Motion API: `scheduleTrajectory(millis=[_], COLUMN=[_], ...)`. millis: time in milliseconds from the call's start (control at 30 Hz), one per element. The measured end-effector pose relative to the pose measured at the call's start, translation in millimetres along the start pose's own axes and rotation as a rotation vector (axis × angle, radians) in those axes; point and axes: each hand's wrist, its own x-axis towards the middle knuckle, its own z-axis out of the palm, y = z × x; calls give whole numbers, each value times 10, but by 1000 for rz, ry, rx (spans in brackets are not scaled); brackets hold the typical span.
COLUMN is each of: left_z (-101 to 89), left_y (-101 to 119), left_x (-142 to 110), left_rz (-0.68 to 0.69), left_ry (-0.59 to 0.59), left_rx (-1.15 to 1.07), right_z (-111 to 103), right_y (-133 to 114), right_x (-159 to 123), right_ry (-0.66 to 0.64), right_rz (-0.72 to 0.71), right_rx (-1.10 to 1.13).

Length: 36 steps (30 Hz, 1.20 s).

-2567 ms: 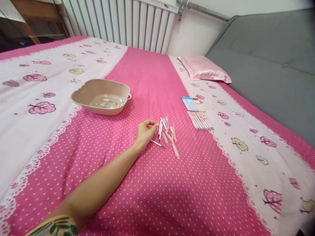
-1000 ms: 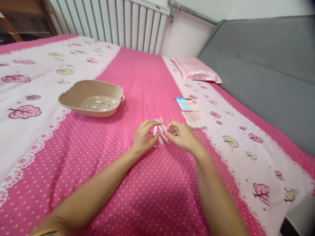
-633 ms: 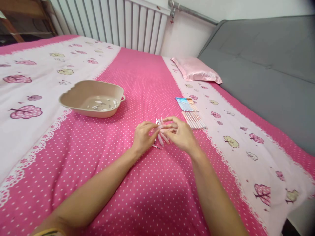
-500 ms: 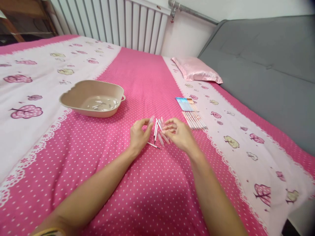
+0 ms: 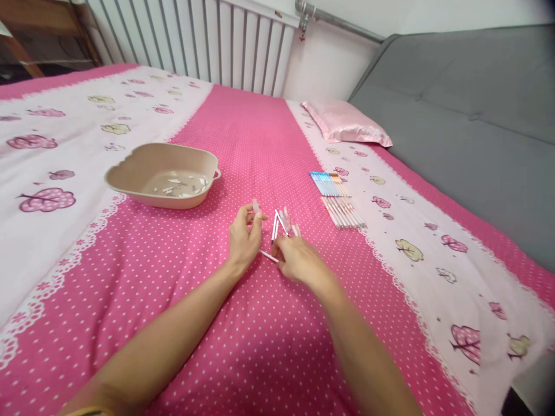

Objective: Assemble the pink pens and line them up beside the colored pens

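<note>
My left hand [image 5: 245,237] is closed on a pale pink, see-through pen barrel [image 5: 255,205], which sticks up past the thumb and fingers. On the bedspread between the hands lies a white pen refill [image 5: 269,256]; the fingers of my right hand [image 5: 297,257] are pinched at its dark-tipped end and hide that tip. Just beyond, more white refills [image 5: 274,225] lie at angles to one another. Several pink translucent pen parts [image 5: 287,216] rest beside them, partly covered by my right hand.
A beige basin [image 5: 160,200] with small white pieces inside stands at the left. To the right are two rows of pens, blue and orange ones [image 5: 327,185] behind pale ones [image 5: 342,212]. A pink pillow [image 5: 347,122] lies farther back, near a grey headboard [image 5: 459,115].
My right hand has moved down and left from the pink pen parts to the end of the lone refill. My left hand has shifted slightly left, tilting the pink barrel more upright.
</note>
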Motion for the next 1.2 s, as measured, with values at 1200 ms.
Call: scheduleTrajectory(millis=[1200], left_z=[63], left_y=[55], left_x=[-126], left_rz=[521], left_ry=[-265], left_rx=[129], right_z=[-471], right_y=[215], right_x=[-300], right_ry=[738], right_rz=[-191], right_rx=[770])
